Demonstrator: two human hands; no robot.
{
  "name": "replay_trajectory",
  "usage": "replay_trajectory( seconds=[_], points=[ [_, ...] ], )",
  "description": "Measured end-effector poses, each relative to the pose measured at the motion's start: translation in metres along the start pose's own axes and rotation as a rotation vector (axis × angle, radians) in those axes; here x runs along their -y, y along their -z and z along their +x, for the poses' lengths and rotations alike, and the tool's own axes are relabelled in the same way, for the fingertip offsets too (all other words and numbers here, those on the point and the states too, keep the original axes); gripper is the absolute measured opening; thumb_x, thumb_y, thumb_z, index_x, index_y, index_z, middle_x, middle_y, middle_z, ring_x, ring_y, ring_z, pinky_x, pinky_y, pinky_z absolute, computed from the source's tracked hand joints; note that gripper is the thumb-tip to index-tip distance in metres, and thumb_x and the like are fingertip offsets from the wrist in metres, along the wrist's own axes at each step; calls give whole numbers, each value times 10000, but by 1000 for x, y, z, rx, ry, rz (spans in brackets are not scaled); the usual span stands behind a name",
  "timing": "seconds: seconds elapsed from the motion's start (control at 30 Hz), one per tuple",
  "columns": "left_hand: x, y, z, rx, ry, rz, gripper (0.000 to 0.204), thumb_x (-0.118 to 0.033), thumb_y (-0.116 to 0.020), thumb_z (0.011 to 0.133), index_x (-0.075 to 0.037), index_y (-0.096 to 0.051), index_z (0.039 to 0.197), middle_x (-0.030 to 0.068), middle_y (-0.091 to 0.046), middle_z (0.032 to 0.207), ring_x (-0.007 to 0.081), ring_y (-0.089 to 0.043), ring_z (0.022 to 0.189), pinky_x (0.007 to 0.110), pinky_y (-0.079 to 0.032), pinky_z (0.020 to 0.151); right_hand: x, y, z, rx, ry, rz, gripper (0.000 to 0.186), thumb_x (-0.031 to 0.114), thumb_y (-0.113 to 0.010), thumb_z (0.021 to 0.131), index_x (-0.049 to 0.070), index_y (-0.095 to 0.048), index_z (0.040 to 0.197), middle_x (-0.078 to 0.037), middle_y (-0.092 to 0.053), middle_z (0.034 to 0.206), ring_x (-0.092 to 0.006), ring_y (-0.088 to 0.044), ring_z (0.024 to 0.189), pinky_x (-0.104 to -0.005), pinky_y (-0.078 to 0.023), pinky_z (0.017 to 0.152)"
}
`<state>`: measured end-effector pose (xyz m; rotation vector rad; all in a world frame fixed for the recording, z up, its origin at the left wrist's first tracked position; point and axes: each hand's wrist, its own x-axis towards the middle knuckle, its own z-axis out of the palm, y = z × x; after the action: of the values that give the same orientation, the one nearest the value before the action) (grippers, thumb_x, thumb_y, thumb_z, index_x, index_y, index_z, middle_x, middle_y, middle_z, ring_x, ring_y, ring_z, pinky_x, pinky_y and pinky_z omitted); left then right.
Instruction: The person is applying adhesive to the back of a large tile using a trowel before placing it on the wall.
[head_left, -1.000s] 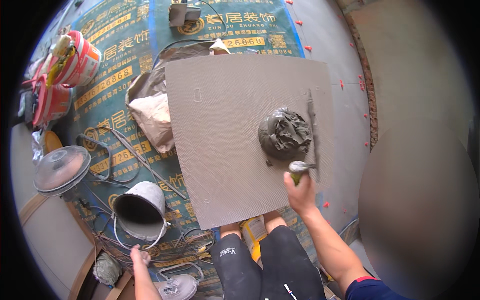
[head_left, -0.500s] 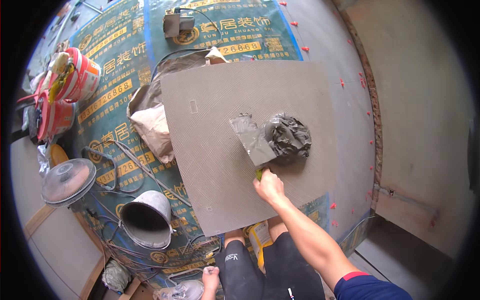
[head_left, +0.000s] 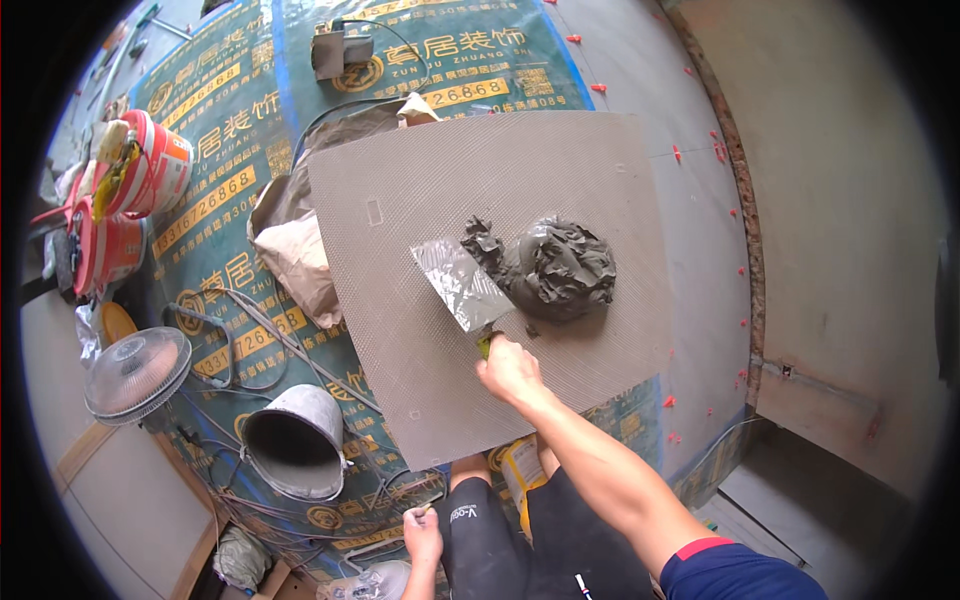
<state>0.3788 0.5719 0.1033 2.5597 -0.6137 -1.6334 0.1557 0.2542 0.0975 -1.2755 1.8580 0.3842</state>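
My right hand [head_left: 512,372] is closed round the green handle of a flat trowel [head_left: 462,285]. The wide metal blade, smeared with wet grey mortar, is over the back of a large tile [head_left: 400,370], left of a heaped mound of dark grey mortar [head_left: 562,270]. A smaller lump of mortar [head_left: 484,245] sits between blade and mound. Low by my left knee, my left hand [head_left: 422,530] is closed, and whatever its fingers may hold cannot be made out. The tile's back carries a fine crosshatched texture.
A grey bucket [head_left: 296,440] lies tipped left of the tile, beside a fan [head_left: 138,375] and loose cables [head_left: 270,325]. Red-and-white buckets [head_left: 160,165] stand farther left. A crumpled paper bag [head_left: 298,265] touches the tile's left edge. Red tile spacers [head_left: 668,402] dot the grey floor on the right.
The trowel has moved left, away from the mound, and its blade now shows a shiny face. A small lump of mortar is left beside the mound. My left hand has risen slightly.
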Motion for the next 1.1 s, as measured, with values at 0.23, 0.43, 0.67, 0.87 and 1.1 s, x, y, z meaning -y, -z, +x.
replay_trajectory(
  seconds=[0.23, 0.43, 0.67, 0.87, 1.1],
  points=[
    [73, 47, 19, -65, 96, 60, 283, -267, -666, 904, -11, -571, 978, 94, -642, 827, 209, -610, 749, 353, -501, 742, -11, -12, -3, -11, -16, -36, 316, 206, -612, 863, -54, -603, 1042, -293, -692, 972, -433, -682, 969, -489, -524, 910],
    [78, 48, 22, -64, 97, -39, 240, -248, -659, 922, -26, -570, 939, 41, -603, 792, 151, -546, 703, 311, -480, 701, -18, -12, -17, -40, -37, -38, 310, 152, -576, 864, -75, -620, 1071, -279, -700, 938, -412, -698, 924, -490, -538, 880],
    [64, 36, 21, -15, 61, 10, 271, -279, -667, 914, -25, -582, 956, 56, -603, 788, 169, -560, 723, 323, -478, 713, -45, -37, -12, -93, -63, -121, 273, 123, -535, 869, -67, -658, 1022, -249, -711, 906, -400, -708, 874, -473, -563, 817],
    [58, 37, 26, 7, 38, -38, 271, -282, -661, 914, -23, -583, 932, 42, -593, 770, 153, -542, 704, 315, -472, 702, -53, -45, -11, -101, -1, -137, 307, 159, -572, 842, -57, -649, 1045, -243, -708, 891, -403, -703, 836, -500, -553, 812],
    [73, 49, 33, 7, 111, -101, 253, -274, -638, 937, -28, -585, 919, 29, -582, 755, 129, -531, 699, 298, -463, 677, -61, -42, -10, -83, 25, -158, 247, 160, -548, 851, -24, -668, 965, -234, -709, 869, -390, -705, 825, -484, -558, 785]
  ],
)
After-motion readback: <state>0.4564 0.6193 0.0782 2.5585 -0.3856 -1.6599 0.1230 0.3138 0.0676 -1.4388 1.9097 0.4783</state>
